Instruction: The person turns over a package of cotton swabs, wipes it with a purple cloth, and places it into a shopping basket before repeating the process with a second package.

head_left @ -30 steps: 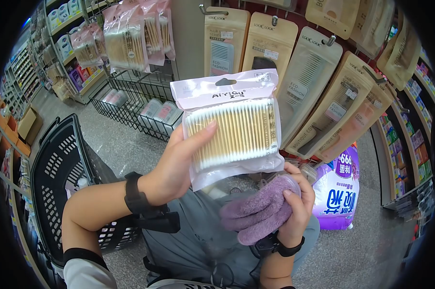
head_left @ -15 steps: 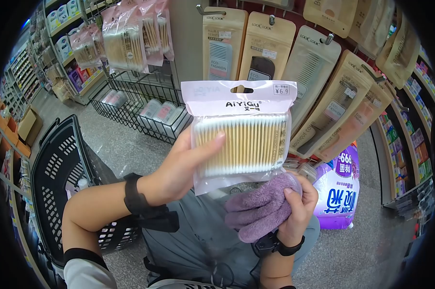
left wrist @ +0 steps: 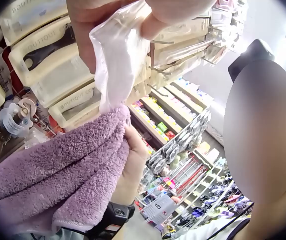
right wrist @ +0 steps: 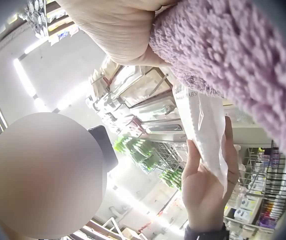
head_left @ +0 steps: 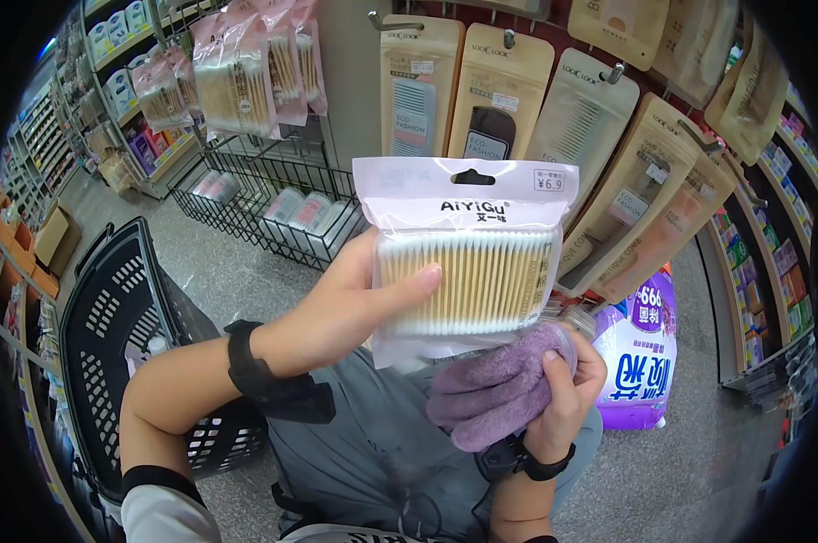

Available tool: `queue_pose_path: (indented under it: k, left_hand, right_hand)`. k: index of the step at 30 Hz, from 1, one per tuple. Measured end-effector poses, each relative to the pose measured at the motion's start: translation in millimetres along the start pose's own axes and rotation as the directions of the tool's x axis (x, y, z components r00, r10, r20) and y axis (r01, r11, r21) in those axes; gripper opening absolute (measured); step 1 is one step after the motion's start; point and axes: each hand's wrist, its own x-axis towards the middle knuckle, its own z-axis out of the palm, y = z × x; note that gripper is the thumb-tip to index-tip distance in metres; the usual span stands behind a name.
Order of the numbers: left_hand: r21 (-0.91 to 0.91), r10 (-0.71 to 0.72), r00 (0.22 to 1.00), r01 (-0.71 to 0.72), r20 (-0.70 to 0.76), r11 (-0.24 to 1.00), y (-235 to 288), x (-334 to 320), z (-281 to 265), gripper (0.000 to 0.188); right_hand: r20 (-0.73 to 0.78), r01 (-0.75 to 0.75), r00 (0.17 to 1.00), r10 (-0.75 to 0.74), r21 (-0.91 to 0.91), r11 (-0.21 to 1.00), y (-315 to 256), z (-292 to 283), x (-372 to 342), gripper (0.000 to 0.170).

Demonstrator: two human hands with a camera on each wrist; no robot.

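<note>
In the head view, my left hand (head_left: pixel 336 308) grips a clear and pink pack of cotton swabs (head_left: pixel 468 281) by its left side, thumb across the front. The pack's label faces me, with a price of 6.9 at its top right corner. A folded, fuzzy purple cloth (head_left: pixel 499 389) hangs from my right hand (head_left: pixel 567 389), pinched under the thumb. The cloth's upper end overlaps the pack's lower right corner. In the left wrist view the pack (left wrist: pixel 118 55) shows edge-on above the cloth (left wrist: pixel 68 170). Seen from the right wrist, left-hand fingers lie on both faces of the pack (right wrist: pixel 203 120).
A black shopping basket (head_left: pixel 110 335) stands at my left. Packaged combs (head_left: pixel 499 100) hang on hooks ahead, beside more swab packs (head_left: pixel 232 81). Below those is a wire rack (head_left: pixel 264 204). A purple and white bag (head_left: pixel 631 371) stands on the floor at right.
The swab pack has moved right and a little down with my left hand, and its front has turned more squarely toward me. My right hand and the cloth have shifted slightly right.
</note>
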Motion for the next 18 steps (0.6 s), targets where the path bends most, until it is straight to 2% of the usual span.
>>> queue_pose_path:
  k: [4, 7, 11, 14, 18]
  left_hand:
    - [-0.006, 0.057, 0.998, -0.057, -0.041, 0.998, -7, -1, 1, 0.038]
    - [-0.024, 0.053, 0.997, -0.055, -0.06, 0.998, -10, -2, 2, 0.04]
    - [0.043, 0.07, 0.996, -0.068, -0.052, 0.997, -11, -3, 3, 0.042]
    - [0.005, 0.053, 0.996, -0.052, -0.078, 0.999, -12, -2, 3, 0.041]
    - [-0.044, 0.057, 0.988, -0.064, -0.143, 0.997, -11, 0, 1, 0.042]
  right_hand:
    - [-0.03, 0.051, 0.998, -0.054, -0.103, 0.993, 7, 1, 3, 0.018]
    - [-0.028, 0.096, 0.994, -0.103, -0.195, 0.976, 11, 1, 4, 0.018]
    - [0.012, 0.146, 0.989, -0.149, -0.305, 0.941, 10, 1, 4, 0.016]
    - [0.037, 0.01, 0.999, -0.002, -0.234, 0.972, 6, -4, 5, 0.016]
    - [0.184, -0.068, 0.981, 0.057, 0.05, 0.996, 4, -11, 11, 0.018]
